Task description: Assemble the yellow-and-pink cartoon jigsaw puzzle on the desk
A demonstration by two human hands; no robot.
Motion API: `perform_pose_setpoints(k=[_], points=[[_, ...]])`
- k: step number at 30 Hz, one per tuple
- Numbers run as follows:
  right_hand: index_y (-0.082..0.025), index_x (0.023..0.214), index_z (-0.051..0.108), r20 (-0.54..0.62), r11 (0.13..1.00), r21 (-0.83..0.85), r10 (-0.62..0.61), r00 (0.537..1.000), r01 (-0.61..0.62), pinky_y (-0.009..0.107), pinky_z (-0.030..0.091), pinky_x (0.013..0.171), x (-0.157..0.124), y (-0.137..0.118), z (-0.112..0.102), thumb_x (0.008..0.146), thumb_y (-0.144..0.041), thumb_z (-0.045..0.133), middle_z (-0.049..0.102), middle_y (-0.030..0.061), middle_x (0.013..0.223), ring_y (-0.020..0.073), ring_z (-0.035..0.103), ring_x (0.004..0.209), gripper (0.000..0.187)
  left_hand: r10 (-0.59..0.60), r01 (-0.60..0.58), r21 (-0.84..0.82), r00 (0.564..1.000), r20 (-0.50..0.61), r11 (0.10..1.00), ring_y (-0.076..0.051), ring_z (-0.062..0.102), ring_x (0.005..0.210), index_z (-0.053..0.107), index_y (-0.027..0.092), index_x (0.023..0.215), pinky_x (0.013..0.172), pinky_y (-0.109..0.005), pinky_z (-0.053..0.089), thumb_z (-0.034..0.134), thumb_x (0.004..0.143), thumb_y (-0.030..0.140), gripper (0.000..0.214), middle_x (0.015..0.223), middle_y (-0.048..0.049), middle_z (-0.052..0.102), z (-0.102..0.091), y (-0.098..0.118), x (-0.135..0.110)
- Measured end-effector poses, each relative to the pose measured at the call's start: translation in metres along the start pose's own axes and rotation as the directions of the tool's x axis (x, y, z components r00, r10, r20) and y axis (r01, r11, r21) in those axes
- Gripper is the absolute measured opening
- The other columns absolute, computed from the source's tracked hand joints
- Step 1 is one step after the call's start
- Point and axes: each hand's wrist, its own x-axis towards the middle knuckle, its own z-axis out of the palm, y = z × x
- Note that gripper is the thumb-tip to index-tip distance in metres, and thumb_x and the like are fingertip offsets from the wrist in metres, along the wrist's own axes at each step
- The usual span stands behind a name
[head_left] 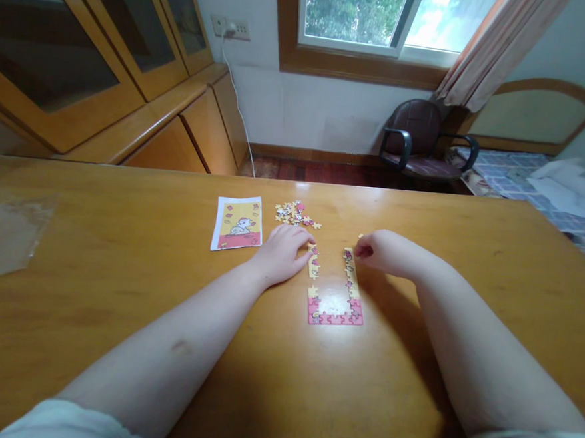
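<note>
Evidently, care suits this work: the pink-and-yellow jigsaw border (334, 319), apparently thin cardboard, lies flat on the glossy yellow-brown wooden counter (240, 389) between the person's 2 hands, a U open at its far end. On the left side, a narrow gap seems to part the upper yellow strip (314, 264) from the pink corner pieces (313, 308), so that strip would be best slid as 1 unit, flat, its tabs lined up before any downward press; steadying the right column (351, 276) lightly should protect its joints. The bare left hand (280, 255) rests palm down beside the strip, thumb and fingers arched at its far end; whether they pinch it cannot be told. The bare right hand (383, 252) bends at the wrist beside the right column, fingers curled together, any grip hidden; a small yellow piece (361, 236) shows just beyond them. The left forearm (188, 338) and right forearm (479, 339) angle inward from the near corners.
</note>
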Motion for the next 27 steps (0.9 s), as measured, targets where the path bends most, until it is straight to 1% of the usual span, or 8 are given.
perform_pose_setpoints(k=[3, 7, 11, 13, 17, 22, 24, 27], points=[[-0.022, 0.073, 0.072, -0.208, 0.966, 0.177, -0.151, 0.966, 0.189, 0.026, 0.046, 0.061, 0.002, -0.009, 0.004, 0.075, -0.017, 0.066, 0.07, 0.001, 0.07, 0.0143, 0.06, 0.064, 0.008, 0.025, -0.026, -0.06, 0.999, -0.027, 0.998, -0.023, 0.059, 0.105, 0.065, 0.02, 0.101, 0.099, -0.043, 0.042, 0.058, 0.09, 0.029, 0.015, 0.108, -0.0058, 0.069, -0.002, 0.003, 0.0], [-0.023, 0.077, 0.072, -0.43, 0.874, 0.247, -0.288, 0.856, 0.418, 0.028, 0.05, 0.071, 0.008, -0.017, 0.023, 0.081, -0.02, 0.064, 0.07, 0.0005, 0.075, 0.0138, 0.062, 0.07, 0.009, 0.082, -0.092, -0.15, 0.994, -0.073, 0.984, -0.022, 0.059, 0.107, 0.066, 0.023, 0.107, 0.101, -0.043, 0.043, 0.067, 0.086, 0.034, 0.024, 0.107, -0.005, 0.068, -0.004, 0.005, -0.001], [-0.025, 0.075, 0.073, -0.564, 0.768, 0.23, -0.395, 0.725, 0.598, 0.03, 0.052, 0.074, 0.016, -0.015, 0.041, 0.085, -0.029, 0.065, 0.068, 0.0036, 0.082, 0.0153, 0.063, 0.076, 0.013, 0.092, -0.116, -0.178, 0.986, -0.139, 0.977, -0.021, 0.06, 0.105, 0.069, 0.024, 0.105, 0.099, -0.042, 0.044, 0.071, 0.084, 0.037, 0.025, 0.105, -0.0042, 0.068, -0.002, 0.002, -0.001], [-0.025, 0.074, 0.074, -0.59, 0.743, 0.219, -0.415, 0.693, 0.632, 0.03, 0.052, 0.07, 0.018, -0.014, 0.047, 0.085, -0.034, 0.066, 0.065, 0.0041, 0.082, 0.0151, 0.061, 0.074, 0.016, 0.086, -0.114, -0.179, 0.984, -0.156, 0.977, -0.021, 0.06, 0.104, 0.07, 0.024, 0.104, 0.098, -0.041, 0.045, 0.072, 0.083, 0.035, 0.023, 0.104, -0.0043, 0.068, -0.002, 0.002, -0.001], [-0.026, 0.076, 0.076, -0.599, 0.752, 0.202, -0.411, 0.687, 0.627, 0.029, 0.051, 0.067, 0.02, -0.012, 0.054, 0.086, -0.036, 0.067, 0.06, 0.0035, 0.081, 0.0144, 0.058, 0.07, 0.017, 0.07, -0.1, -0.199, 0.986, -0.154, 0.975, -0.021, 0.061, 0.104, 0.071, 0.025, 0.096, 0.099, -0.041, 0.045, 0.073, 0.082, 0.031, 0.016, 0.104, -0.0033, 0.068, -0.002, 0.002, -0.001], [-0.027, 0.079, 0.076, -0.607, 0.766, 0.132, -0.44, 0.662, 0.63, 0.029, 0.05, 0.068, 0.021, -0.012, 0.056, 0.086, -0.027, 0.066, 0.058, 0.0023, 0.078, 0.0147, 0.058, 0.072, 0.012, 0.077, -0.12, -0.22, 0.978, -0.195, 0.968, -0.02, 0.061, 0.102, 0.072, 0.022, 0.094, 0.098, -0.041, 0.047, 0.072, 0.082, 0.03, 0.014, 0.103, -0.0042, 0.068, -0.001, 0.002, -0.002], [-0.026, 0.082, 0.076, -0.59, 0.774, 0.112, -0.453, 0.668, 0.623, 0.029, 0.05, 0.069, 0.022, -0.012, 0.055, 0.086, -0.025, 0.065, 0.059, 0.0031, 0.082, 0.0152, 0.06, 0.075, 0.012, 0.072, -0.115, -0.204, 0.975, -0.208, 0.972, -0.02, 0.062, 0.101, 0.071, 0.021, 0.093, 0.097, -0.04, 0.047, 0.07, 0.083, 0.028, 0.012, 0.103, -0.0045, 0.068, 0.0, 0.001, -0.002], [-0.026, 0.09, 0.074, -0.588, 0.808, 0.112, -0.416, 0.694, 0.579, 0.033, 0.053, 0.08, 0.024, -0.012, 0.052, 0.085, -0.021, 0.062, 0.064, 0.0057, 0.097, 0.0172, 0.063, 0.087, 0.015, 0.014, -0.056, -0.187, 0.976, -0.217, 0.981, -0.02, 0.062, 0.099, 0.071, 0.022, 0.092, 0.095, -0.04, 0.049, 0.069, 0.083, 0.029, 0.011, 0.102, -0.004, 0.067, 0.001, 0.0, -0.002]])
